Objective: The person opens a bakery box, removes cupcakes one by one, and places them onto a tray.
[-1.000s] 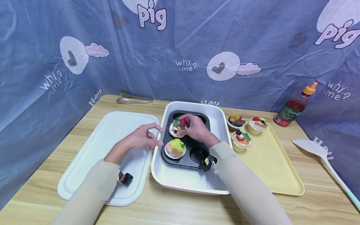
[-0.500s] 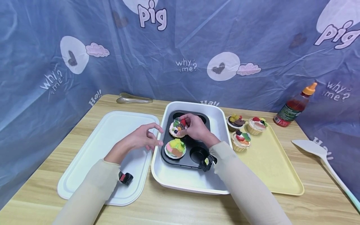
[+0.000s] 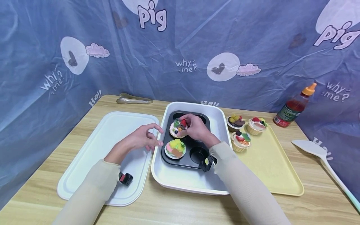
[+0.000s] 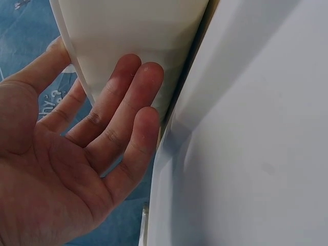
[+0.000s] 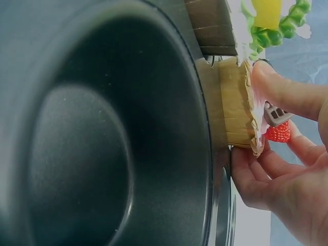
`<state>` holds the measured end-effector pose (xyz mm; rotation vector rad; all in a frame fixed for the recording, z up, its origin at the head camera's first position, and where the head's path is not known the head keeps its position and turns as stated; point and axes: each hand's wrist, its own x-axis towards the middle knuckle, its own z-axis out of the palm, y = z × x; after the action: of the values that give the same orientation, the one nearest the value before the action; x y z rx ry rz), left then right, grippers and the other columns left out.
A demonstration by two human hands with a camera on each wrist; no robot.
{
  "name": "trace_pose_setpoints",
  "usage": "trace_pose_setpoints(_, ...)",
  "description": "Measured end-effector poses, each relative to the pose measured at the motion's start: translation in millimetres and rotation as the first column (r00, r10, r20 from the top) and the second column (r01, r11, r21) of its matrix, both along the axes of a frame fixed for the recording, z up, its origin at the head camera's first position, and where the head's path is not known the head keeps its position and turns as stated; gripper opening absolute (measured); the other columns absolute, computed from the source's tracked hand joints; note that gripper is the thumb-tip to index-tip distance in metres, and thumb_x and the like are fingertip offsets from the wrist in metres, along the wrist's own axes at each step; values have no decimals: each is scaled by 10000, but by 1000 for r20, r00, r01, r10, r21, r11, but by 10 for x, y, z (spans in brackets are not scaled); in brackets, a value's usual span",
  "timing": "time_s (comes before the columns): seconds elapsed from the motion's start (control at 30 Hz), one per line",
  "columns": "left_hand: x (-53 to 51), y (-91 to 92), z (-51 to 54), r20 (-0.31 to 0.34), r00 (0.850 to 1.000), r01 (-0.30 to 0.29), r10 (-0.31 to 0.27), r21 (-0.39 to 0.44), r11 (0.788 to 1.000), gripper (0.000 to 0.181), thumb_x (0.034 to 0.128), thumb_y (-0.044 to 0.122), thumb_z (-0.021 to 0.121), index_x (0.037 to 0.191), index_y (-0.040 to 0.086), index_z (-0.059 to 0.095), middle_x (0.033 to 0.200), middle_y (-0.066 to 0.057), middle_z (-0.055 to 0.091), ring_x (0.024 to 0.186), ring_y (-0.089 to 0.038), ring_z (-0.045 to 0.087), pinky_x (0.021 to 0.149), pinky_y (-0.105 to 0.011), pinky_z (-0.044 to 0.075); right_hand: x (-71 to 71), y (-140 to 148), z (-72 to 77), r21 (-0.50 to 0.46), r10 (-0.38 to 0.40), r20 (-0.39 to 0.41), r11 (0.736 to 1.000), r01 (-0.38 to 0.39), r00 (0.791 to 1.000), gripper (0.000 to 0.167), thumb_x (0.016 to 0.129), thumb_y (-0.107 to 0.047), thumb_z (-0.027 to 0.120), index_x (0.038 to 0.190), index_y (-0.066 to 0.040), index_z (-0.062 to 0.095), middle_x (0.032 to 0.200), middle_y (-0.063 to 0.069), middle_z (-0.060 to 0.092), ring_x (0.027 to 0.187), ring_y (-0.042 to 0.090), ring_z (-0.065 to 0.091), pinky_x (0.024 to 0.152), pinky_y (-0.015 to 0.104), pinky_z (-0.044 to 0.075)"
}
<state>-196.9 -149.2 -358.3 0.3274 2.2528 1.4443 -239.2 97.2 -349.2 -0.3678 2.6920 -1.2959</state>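
one wooden tabletop carries everything i watch from afar. on it the yellow tray bears three spare cupcakes toward its far end, and beside it stands the white pan with the muffin tin inside.

my reading is that the step in hand is seating a cupcake in the tin: the berry cupcake sits at the left column's middle cup, just beyond the pineapple cupcake in the near-left cup. whether it has gone fully down i cannot tell. the next move, as i judge it, calls for a gentle push straight down, then a clean release that spares the toppings.

my right hand reaches in over the pan's right side, wrist bent, palm turned toward the cupcake; its grip pinches the berry cupcake between thumb and fingers, close to the raspberry. my left hand hangs at the pan's left wall, fingers loosely bent, its grip holding nothing; whether it touches the wall i cannot tell.
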Motion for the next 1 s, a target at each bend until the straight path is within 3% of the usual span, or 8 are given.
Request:
trace_pose_setpoints(0.73, 9, -6, 5, 5, 1000, -9, 9, 5, 1000, 442, 883, 116, 781, 1254, 76, 543, 722, -22, 721, 615, -197, 676, 601, -329, 526, -2, 13, 9, 8, -4, 17, 1000, 4, 1000, 594, 728, -75, 907, 1251, -54, 626, 1079, 136, 678, 938, 235, 611, 815, 314, 483)
trace_pose_setpoints(1.0, 16, -8, 4, 8, 1000, -2, 1, 17, 1000, 469, 883, 107, 778, 1277, 56, 529, 698, -4, 712, 616, -197, 676, 598, -326, 520, -7, 45, 62, -115, -49, 14, 992, 51, 999, 608, 744, -65, 892, 1287, -22, 621, 1103, 158, 686, 982, 254, 650, 831, 312, 513)
